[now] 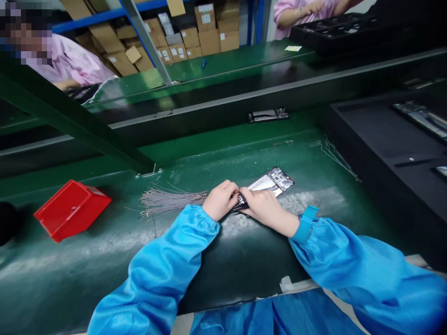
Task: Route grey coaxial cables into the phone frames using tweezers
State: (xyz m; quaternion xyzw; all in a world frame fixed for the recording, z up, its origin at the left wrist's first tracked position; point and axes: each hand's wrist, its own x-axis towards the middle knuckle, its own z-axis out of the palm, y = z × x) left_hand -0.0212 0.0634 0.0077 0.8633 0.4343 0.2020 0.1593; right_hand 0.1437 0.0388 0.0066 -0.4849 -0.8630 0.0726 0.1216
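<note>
An opened smartphone (pixel 268 183) with its inner board and pale battery area showing lies slanted on the green bench in front of me. My right hand (pixel 264 207) is closed round its near end, thumb and fingers on the edge. My left hand (pixel 220 201) is closed too, its fingertips pinched at the phone's lower left corner; whatever is between them is too small to make out. Just left of that hand a bundle of thin grey cables (pixel 171 201) with small tips is spread on the bench, partly hidden behind my fingers.
A red plastic bin (pixel 73 210) sits tilted at left, near a green post (pixel 87 125). Another opened phone (pixel 268 115) lies at the back. A few loose cables (pixel 337 156) lie beside the black foam tray (pixel 366 135) on the right. Two people in pink are across the bench.
</note>
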